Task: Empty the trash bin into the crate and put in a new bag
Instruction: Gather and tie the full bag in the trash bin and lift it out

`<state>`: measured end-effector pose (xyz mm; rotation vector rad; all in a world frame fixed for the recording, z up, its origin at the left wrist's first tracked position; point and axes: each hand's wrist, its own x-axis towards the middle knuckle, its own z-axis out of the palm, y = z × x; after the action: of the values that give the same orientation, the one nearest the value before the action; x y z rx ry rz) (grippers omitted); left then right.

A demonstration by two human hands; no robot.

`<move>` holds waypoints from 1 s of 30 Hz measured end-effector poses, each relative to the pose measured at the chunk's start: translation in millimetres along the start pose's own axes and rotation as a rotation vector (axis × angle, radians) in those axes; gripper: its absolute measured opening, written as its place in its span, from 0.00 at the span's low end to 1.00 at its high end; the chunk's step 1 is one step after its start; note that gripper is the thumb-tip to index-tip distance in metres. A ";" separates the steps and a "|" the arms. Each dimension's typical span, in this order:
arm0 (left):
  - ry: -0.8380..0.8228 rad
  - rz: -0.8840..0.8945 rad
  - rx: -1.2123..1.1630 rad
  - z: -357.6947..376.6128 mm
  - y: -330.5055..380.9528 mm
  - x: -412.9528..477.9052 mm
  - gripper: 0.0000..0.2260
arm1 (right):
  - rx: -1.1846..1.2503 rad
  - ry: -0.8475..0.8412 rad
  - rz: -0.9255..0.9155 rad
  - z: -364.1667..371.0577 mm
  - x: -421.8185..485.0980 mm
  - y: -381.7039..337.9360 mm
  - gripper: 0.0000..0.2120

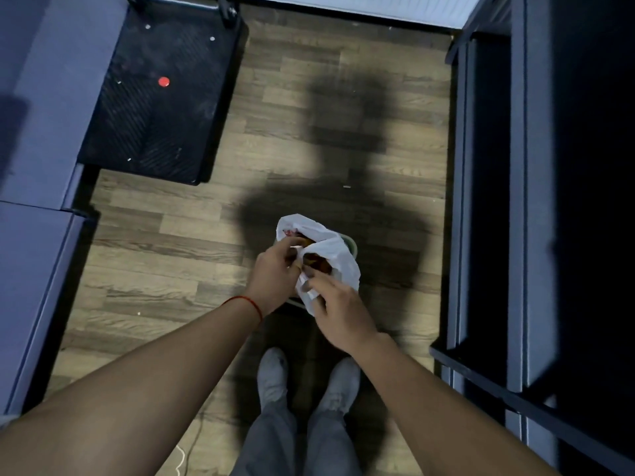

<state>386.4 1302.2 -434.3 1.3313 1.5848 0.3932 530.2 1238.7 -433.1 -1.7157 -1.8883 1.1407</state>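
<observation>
- Far left on the floor (309,159) sits the black crate (161,97), pretty much empty apart from a red cap and some specks. It's well apart from everything else, so the trash has to travel up and left from where the person stands.
- Just past the shoes, near the middle, is the trash bin (351,244). Only a sliver of pale green rim shows on the right; the rest is hidden.
- The white bag (338,261) is bunched over the bin, mouth partly open, with orange-red trash inside.
- Left hand (275,273): fingers pinching the bag's near-left edge.
- Right hand (338,312): fingers pinching the near edge, slightly lower.
- Both hands are on the near side, so I'd guess the pull is straight up. The left hand is nearer the crate.
</observation>
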 end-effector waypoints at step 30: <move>0.023 -0.442 -0.296 -10.7 -25.4 49.7 0.10 | 0.011 -0.186 0.270 -12.2 84.6 16.9 0.08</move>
<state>368.0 1340.7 -471.9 0.7297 1.7085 0.3512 532.6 1321.5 -459.8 -1.9633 -1.7857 1.4530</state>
